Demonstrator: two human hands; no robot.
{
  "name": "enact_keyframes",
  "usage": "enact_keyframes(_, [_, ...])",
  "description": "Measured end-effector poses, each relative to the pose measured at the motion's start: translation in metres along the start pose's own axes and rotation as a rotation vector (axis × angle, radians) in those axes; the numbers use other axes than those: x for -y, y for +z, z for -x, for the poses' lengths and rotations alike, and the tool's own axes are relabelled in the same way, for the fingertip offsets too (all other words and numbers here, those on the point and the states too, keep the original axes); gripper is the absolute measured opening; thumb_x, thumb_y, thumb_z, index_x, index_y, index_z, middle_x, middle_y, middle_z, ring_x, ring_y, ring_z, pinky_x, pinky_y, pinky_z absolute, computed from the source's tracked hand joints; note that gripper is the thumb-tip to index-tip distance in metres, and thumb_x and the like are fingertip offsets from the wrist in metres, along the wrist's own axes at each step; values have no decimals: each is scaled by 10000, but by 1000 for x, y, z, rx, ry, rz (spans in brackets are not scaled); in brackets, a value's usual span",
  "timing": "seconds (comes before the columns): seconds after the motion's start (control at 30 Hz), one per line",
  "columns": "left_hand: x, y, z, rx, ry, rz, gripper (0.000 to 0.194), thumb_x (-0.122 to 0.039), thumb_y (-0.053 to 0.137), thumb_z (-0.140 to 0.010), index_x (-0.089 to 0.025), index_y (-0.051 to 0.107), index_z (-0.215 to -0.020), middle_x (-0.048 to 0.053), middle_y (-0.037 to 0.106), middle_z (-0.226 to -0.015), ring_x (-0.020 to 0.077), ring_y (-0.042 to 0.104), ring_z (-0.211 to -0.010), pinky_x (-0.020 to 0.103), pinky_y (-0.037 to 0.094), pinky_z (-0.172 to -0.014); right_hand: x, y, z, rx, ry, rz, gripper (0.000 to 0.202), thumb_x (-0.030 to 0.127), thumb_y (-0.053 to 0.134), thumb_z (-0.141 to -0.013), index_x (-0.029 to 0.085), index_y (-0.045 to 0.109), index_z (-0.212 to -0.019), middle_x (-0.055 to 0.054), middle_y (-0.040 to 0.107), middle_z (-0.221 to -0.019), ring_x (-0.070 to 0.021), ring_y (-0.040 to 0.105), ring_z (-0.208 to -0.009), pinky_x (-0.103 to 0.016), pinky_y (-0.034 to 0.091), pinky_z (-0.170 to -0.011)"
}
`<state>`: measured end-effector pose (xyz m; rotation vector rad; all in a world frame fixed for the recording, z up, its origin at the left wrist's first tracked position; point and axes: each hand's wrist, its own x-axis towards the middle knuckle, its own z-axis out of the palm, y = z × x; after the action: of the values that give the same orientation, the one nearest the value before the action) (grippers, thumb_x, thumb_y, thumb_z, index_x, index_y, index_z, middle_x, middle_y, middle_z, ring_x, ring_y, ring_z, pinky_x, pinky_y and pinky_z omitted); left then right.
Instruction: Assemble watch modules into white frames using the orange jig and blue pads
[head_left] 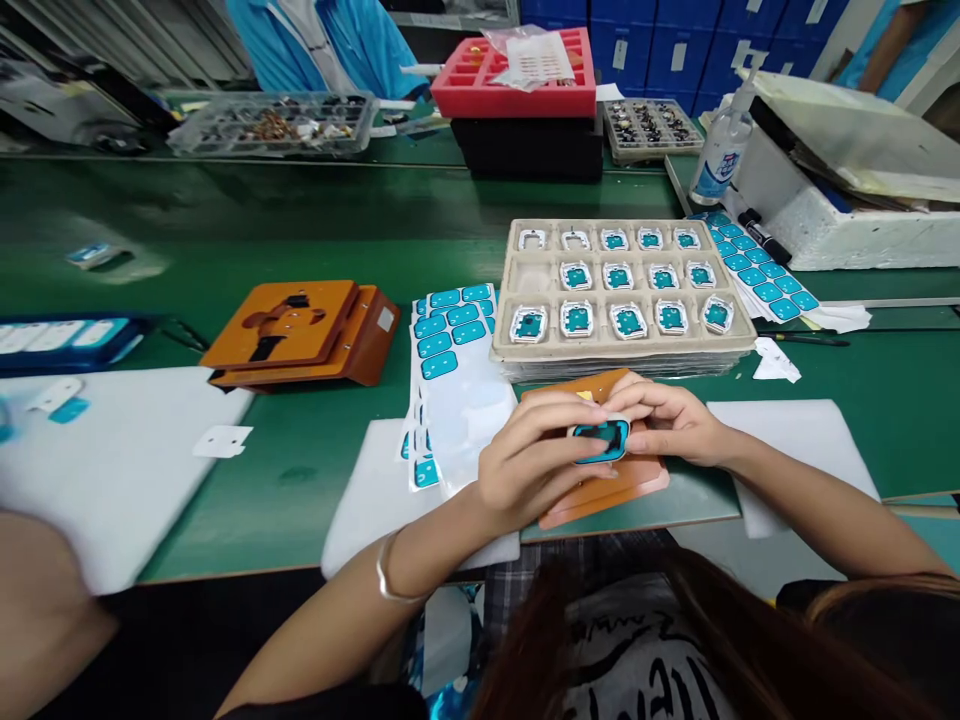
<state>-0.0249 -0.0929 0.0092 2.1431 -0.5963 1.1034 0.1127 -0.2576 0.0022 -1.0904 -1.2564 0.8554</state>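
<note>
My left hand (525,450) and my right hand (671,420) hold a small rounded-rectangular watch case (616,440) between them, with a teal film and a dark middle facing up. The left fingers wrap round it and press on its face; the right fingertips pinch its right end. Under both hands lies an orange plate (641,485), partly hidden. Just beyond is a beige compartment tray (637,350) with several watch cases, most showing teal inside. Sheets of teal stickers (472,400) lie left of my left hand, some stickers peeled off.
An orange jig (300,330) stands at left. White foam pads (795,440) lie on the green bench. Behind are a red divided box (517,95), a pump bottle (724,150) and a foam box (877,230). A co-worker's arm (45,600) enters at lower left.
</note>
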Motion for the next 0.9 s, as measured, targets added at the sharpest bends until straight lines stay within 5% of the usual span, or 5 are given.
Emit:
enact_keyframes(0.1, [1,0,5,-38,-61,48,472,-253,748,-827,-261,501,-1230,88,710,-1153,191,662,-1050,375,586,-824,2,4,1,-71,-41,225,339,428,675,-877,232,615,-1146,-30,598,-964,-154,592,-933,-337,502,-854])
enact_keyframes(0.23, [-1,0,9,-52,-89,21,487,-237,751,-824,-282,490,-1232,85,717,-1178,174,665,-1041,336,589,-784,4,8,4,-117,-47,480,285,409,690,-866,234,644,-1087,-37,586,-958,-181,548,-929,-398,456,-872])
enact_keyframes(0.47, [-4,-2,7,-57,-39,-81,557,-210,795,-781,-270,487,-1241,69,741,-1115,160,660,-986,276,574,-717,7,11,4,-113,-83,396,340,431,595,-934,273,602,-1235,-39,590,-968,-180,529,-946,-358,462,-851])
enact_keyframes(0.9, [-7,-5,-1,8,-70,1,622,-379,792,-762,-287,470,-1286,67,742,-1064,173,650,-865,297,552,-655,13,8,3,-60,150,455,491,587,337,-995,309,674,-1219,-39,562,-949,-189,500,-946,-432,365,-952])
